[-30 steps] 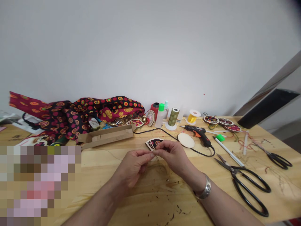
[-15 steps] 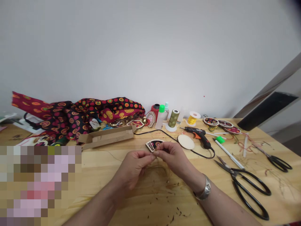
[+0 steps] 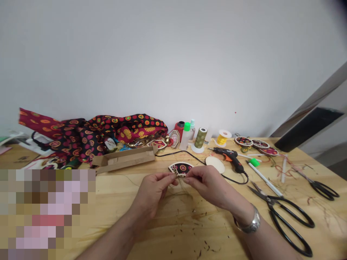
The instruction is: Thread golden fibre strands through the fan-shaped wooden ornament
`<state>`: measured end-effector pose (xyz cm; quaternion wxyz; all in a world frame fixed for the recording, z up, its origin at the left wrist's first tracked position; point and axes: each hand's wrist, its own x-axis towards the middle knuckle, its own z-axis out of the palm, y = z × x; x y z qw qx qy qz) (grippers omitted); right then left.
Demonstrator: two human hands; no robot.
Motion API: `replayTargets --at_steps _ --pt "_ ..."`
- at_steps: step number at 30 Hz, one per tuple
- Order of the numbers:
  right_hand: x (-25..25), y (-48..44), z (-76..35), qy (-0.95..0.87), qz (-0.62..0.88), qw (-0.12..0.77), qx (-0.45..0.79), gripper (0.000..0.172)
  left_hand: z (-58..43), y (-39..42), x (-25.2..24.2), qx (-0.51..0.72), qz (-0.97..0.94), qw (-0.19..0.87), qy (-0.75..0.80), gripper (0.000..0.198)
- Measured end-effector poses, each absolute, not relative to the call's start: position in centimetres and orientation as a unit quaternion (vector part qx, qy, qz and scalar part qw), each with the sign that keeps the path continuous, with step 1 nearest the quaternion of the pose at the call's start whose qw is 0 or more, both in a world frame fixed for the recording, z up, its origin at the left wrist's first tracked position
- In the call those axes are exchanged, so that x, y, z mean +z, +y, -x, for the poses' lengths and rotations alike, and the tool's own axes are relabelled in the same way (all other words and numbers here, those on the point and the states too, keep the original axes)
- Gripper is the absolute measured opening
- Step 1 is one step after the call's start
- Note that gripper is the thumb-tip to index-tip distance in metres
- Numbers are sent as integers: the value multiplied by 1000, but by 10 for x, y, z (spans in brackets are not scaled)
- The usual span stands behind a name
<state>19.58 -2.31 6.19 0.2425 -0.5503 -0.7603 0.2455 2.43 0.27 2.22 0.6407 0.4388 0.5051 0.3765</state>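
A fan-shaped ornament with a pale cut-out rim and dark patterned cloth inside is between my two hands at the middle of the table. Thin olive thread hangs in loose loops from its lower edge. My left hand is closed, thumb and forefinger pinching the thread by the ornament's lower left. On the other side, my right hand pinches thread at the lower right edge, its fingertips partly covering the ornament. The exact bit of thread in each pinch is too small to make out.
A glue gun and a pale oval disc lie behind my right hand. Large scissors rest at the right. Behind stand a thread cone, bottles and a cardboard tray. Patterned cloth is heaped at the back left.
My fingertips, close together before, have drawn apart, with the right hand shifting to the right. More of the ornament and the hanging thread now shows. The view has shifted slightly.
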Motion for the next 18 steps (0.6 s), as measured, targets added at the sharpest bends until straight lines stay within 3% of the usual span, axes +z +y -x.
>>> replayTargets --at_steps 5,9,12,15,18 --pt "66 -36 -183 -836 482 188 181 24 -22 3 23 384 -451 642 487 26" --pt "50 -46 -166 -904 412 79 82 13 -21 4 22 380 -425 671 473 27" --pt "43 -54 -159 -934 346 59 62 13 -21 6 22 387 -373 715 446 25" --pt "50 -56 -161 -940 237 148 196 22 -21 7 21 396 -349 736 425 23" --pt "57 -45 -169 -834 317 335 305 30 -22 4 21 394 -366 733 417 22"
